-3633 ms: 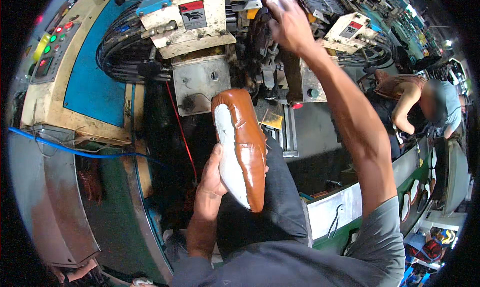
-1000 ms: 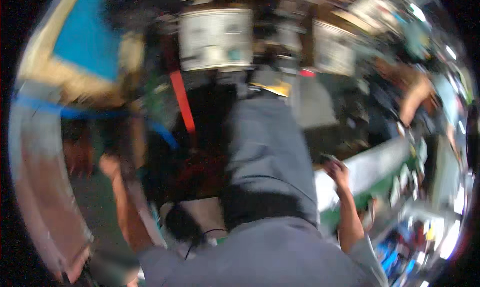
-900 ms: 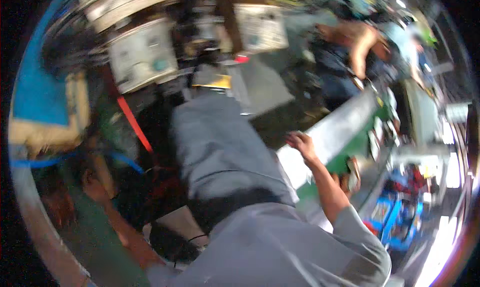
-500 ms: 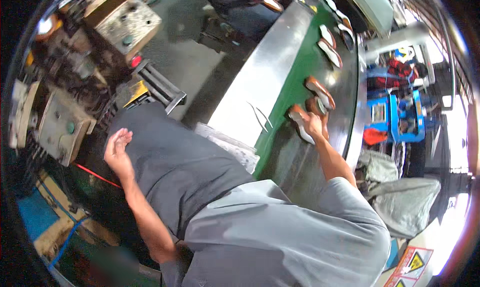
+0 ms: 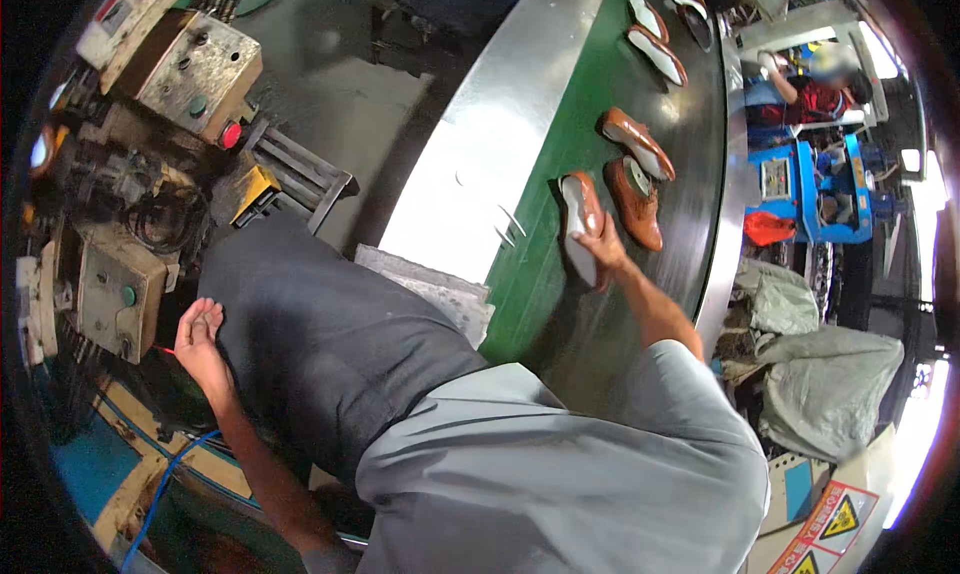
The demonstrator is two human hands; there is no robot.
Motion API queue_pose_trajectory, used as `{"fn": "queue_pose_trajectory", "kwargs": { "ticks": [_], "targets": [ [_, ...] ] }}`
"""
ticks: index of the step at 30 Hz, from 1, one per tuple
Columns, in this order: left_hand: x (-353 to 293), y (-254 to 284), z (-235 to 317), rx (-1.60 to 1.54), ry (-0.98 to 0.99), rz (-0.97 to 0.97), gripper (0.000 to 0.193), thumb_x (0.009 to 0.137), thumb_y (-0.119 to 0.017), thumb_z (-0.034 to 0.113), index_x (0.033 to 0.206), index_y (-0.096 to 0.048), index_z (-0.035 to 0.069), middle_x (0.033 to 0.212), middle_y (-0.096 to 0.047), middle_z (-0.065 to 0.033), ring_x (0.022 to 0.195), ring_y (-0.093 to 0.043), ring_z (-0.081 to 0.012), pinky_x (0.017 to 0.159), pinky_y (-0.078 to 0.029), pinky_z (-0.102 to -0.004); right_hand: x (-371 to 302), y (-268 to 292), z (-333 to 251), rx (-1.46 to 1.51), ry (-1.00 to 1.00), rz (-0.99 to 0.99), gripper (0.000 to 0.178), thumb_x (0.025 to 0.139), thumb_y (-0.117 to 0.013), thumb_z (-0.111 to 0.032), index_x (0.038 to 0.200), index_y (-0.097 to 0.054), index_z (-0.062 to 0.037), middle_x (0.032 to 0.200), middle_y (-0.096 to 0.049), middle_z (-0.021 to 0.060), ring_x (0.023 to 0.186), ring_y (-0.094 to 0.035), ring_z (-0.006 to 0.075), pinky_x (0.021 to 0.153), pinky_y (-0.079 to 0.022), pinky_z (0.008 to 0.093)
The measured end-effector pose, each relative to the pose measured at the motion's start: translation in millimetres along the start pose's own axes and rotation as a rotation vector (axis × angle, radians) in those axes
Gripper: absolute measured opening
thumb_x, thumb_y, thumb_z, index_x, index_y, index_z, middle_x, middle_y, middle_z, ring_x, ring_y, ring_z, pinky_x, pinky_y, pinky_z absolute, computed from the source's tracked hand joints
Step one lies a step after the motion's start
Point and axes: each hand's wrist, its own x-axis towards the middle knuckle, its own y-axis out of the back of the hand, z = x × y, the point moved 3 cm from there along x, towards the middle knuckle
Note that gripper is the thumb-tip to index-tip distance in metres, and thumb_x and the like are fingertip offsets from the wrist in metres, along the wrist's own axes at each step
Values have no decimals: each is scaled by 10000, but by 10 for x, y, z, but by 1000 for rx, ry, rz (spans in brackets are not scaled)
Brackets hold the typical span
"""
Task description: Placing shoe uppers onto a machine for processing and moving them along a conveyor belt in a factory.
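A tilted warning sign (image 5: 845, 519) at the lower right of the frame has red borders, printed characters and black-on-yellow triangles. The red-and-white label (image 5: 113, 12) on a machine at the upper left is too small to read.

Right of the frame's centre, a brown shoe (image 5: 576, 219) with a pale underside is at the green conveyor belt (image 5: 535, 209); whether it rests there or is slightly raised, I cannot tell. Its long axis runs nearly upright in the frame, upper end tipped slightly left, pale underside turned left. Which end is the toe is unclear.

The right hand (image 5: 605, 246) grasps this shoe, its fingers coming from the lower right onto the right side; the upper end sticks out beyond them. A second brown shoe (image 5: 637, 206) lies just to the right, another shoe (image 5: 640, 146) above that.

At the frame's left, the left hand (image 5: 202, 339) is released, fingers loosely curled, beside dark trousers (image 5: 300, 314).
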Motion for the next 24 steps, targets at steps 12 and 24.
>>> {"fn": "queue_pose_trajectory", "kwargs": {
  "ticks": [12,24],
  "targets": [
    [-577,-1366,1013,-170,-157,-385,406,1096,-599,156,1449,-578,-44,1240,-710,-173,1063,-730,-227,936,-589,-358,-1071,-866,-3210,481,278,-284,869,895,-838,-301,1566,-403,40,1370,-635,162,1189,-651,238,1032,-526,372],
    [-962,-21,1438,330,-639,234,514,1017,-561,4,1524,-497,-45,1422,-611,-278,1294,-615,-437,1095,-485,-455,-2756,-2337,-5466,167,1040,-973,1197,818,-927,-254,1685,-145,10,1618,-442,240,1459,-487,299,1235,-363,417]
  ]
}}
